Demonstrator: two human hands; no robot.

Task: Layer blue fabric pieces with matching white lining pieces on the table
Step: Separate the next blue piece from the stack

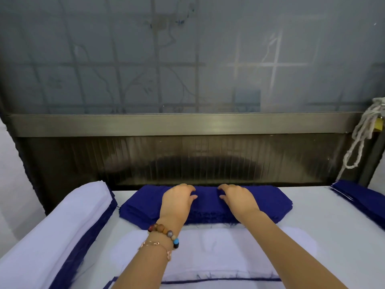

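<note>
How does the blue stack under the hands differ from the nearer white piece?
The blue stack is dark and many layers thick; the white piece is pale and looks thin. The left hand and right hand rest on the blue stack, not the white piece. Both lie flat.

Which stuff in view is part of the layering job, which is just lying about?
Job: centre blue stack, left hand and right hand on it, white lining piece, layered pile at left, right blue pile.
Lying about: rope, padlock.
</note>
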